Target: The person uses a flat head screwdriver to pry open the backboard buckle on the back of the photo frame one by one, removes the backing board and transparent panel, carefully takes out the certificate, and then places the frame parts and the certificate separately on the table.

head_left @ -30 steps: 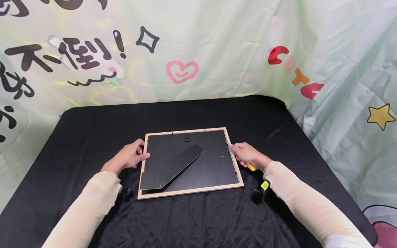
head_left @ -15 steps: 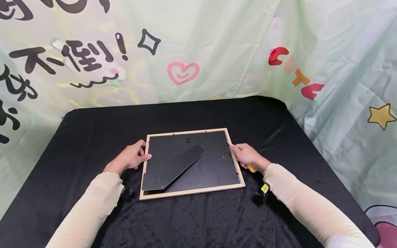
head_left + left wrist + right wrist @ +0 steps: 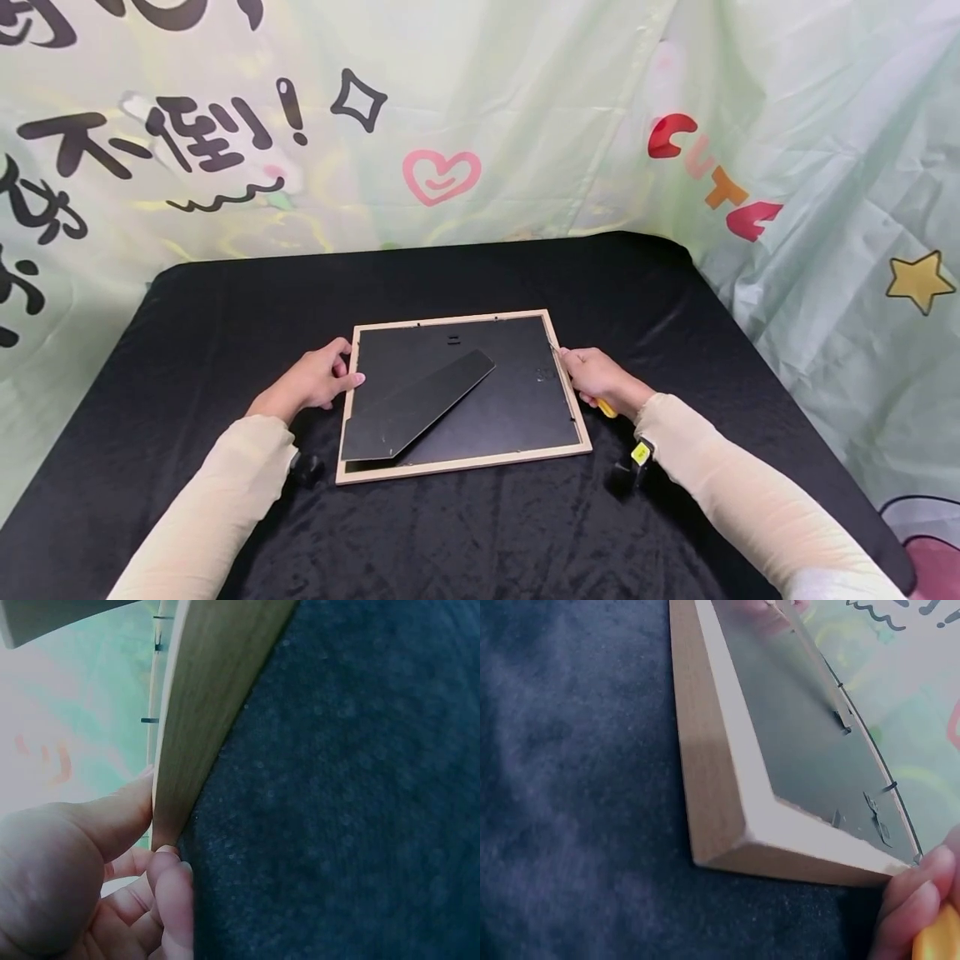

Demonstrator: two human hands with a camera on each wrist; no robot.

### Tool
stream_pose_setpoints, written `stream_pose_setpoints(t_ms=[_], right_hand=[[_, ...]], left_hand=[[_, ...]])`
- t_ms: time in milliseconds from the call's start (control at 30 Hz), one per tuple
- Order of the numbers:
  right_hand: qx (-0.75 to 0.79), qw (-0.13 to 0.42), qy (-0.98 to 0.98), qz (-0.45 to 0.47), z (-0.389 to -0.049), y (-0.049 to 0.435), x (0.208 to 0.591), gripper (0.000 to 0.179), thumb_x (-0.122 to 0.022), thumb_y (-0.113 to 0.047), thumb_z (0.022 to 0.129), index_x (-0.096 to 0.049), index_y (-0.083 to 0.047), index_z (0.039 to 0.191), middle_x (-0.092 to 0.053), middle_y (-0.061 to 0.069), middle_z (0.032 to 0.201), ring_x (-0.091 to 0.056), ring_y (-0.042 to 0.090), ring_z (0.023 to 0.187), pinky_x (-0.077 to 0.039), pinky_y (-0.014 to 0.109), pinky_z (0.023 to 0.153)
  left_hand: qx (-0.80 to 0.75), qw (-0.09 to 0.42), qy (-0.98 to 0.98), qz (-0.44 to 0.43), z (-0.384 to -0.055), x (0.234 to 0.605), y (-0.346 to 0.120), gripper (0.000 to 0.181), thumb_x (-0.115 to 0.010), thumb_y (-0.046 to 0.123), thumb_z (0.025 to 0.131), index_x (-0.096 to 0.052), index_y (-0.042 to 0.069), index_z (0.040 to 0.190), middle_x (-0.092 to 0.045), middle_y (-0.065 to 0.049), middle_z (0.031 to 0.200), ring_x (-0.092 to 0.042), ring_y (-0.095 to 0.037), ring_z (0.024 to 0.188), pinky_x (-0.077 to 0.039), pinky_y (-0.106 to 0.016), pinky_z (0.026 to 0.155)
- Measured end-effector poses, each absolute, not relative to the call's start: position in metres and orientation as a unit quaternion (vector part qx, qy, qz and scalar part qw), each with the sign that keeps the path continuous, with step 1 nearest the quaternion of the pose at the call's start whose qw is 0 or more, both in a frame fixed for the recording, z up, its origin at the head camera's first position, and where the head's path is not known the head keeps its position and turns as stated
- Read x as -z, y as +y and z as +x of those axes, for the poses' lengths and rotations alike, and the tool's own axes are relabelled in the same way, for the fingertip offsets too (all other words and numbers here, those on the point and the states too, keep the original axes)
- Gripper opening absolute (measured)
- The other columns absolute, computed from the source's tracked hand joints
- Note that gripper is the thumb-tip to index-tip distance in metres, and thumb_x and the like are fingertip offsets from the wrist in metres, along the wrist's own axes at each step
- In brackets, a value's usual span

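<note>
A picture frame (image 3: pixel 465 467) of pale wood lies back side up on the black cloth. A loose-angled stand leg (image 3: pixel 420 408) spans its black backing board (image 3: pixel 510 408). At the left edge my left hand (image 3: pixel 318 379) holds the frame, thumb on top and fingers curled against the outer side, as the left wrist view also shows. My right hand (image 3: pixel 600 375) grips a yellow-handled tool (image 3: pixel 606 407); its thin metal tip (image 3: pixel 553 346) reaches the inner edge of the frame's right side. Most of that tool is hidden by the fingers, and its kind cannot be told.
Small dark metal tabs (image 3: pixel 891 786) stick out along the frame's inner edges. A hanger (image 3: pixel 453 339) is fixed near the backing's far edge. Black cloth (image 3: pixel 480 542) covers the table, and printed curtains (image 3: pixel 525 125) hang behind and to the right.
</note>
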State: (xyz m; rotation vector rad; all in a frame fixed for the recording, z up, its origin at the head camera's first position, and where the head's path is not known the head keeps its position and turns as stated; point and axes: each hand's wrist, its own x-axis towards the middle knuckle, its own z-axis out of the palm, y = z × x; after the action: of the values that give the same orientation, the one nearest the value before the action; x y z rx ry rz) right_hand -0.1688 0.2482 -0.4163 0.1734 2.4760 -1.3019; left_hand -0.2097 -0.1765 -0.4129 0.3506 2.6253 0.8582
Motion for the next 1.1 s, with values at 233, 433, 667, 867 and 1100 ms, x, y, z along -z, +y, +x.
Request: stream_pose_setpoints(t_ms=[233, 433, 667, 867, 1100], right_hand=[[0.387, 0.163, 0.905, 0.066, -0.171, 0.246, 0.414, 0.045, -0.04, -0.033, 0.104, -0.055, -0.003, 0.075, -0.044, 0.003, 0.046, -0.043, 0.014, 0.035, -0.035, 0.023, 0.035], [0.35, 0.164, 0.92, 0.064, -0.179, 0.242, 0.411, 0.049, -0.034, -0.035, 0.105, -0.053, -0.004, 0.072, -0.044, 0.003, 0.044, -0.043, 0.014, 0.035, -0.036, 0.024, 0.036], [0.391, 0.147, 0.905, 0.078, -0.182, 0.248, 0.414, 0.052, -0.029, -0.034, 0.106, -0.049, -0.006, 0.067, -0.043, 0.003, 0.044, -0.043, 0.015, 0.036, -0.04, 0.025, 0.038], [0.351, 0.142, 0.924, 0.056, -0.172, 0.249, 0.411, 0.047, -0.037, -0.038, 0.104, -0.052, -0.004, 0.075, -0.045, 0.003, 0.046, -0.044, 0.015, 0.036, -0.038, 0.025, 0.036], [0.323, 0.15, 0.933, 0.044, -0.172, 0.243, 0.411, 0.035, -0.04, -0.033, 0.103, -0.048, -0.003, 0.085, -0.045, 0.004, 0.048, -0.043, 0.015, 0.035, -0.038, 0.025, 0.035]], left_hand=[[-0.3, 0.18, 0.928, 0.13, -0.209, 0.413, -0.175, 0.045, -0.069, 0.014, 0.091, -0.041, -0.004, 0.122, -0.053, -0.012, 0.087, -0.06, -0.018, 0.054, -0.055, -0.033, 0.055], [-0.295, 0.176, 0.929, 0.135, -0.209, 0.414, -0.177, 0.045, -0.068, 0.015, 0.092, -0.041, -0.004, 0.121, -0.053, -0.011, 0.087, -0.06, -0.017, 0.052, -0.054, -0.032, 0.055], [-0.288, 0.176, 0.931, 0.141, -0.207, 0.414, -0.172, 0.045, -0.069, 0.015, 0.091, -0.042, -0.002, 0.122, -0.053, -0.012, 0.088, -0.058, -0.018, 0.05, -0.053, -0.032, 0.053], [-0.295, 0.185, 0.928, 0.135, -0.206, 0.414, -0.168, 0.046, -0.068, 0.016, 0.092, -0.04, -0.003, 0.123, -0.053, -0.012, 0.086, -0.058, -0.019, 0.052, -0.053, -0.032, 0.051], [-0.307, 0.184, 0.925, 0.125, -0.205, 0.416, -0.172, 0.045, -0.068, 0.016, 0.092, -0.04, -0.002, 0.122, -0.054, -0.011, 0.083, -0.059, -0.019, 0.054, -0.054, -0.033, 0.05]])
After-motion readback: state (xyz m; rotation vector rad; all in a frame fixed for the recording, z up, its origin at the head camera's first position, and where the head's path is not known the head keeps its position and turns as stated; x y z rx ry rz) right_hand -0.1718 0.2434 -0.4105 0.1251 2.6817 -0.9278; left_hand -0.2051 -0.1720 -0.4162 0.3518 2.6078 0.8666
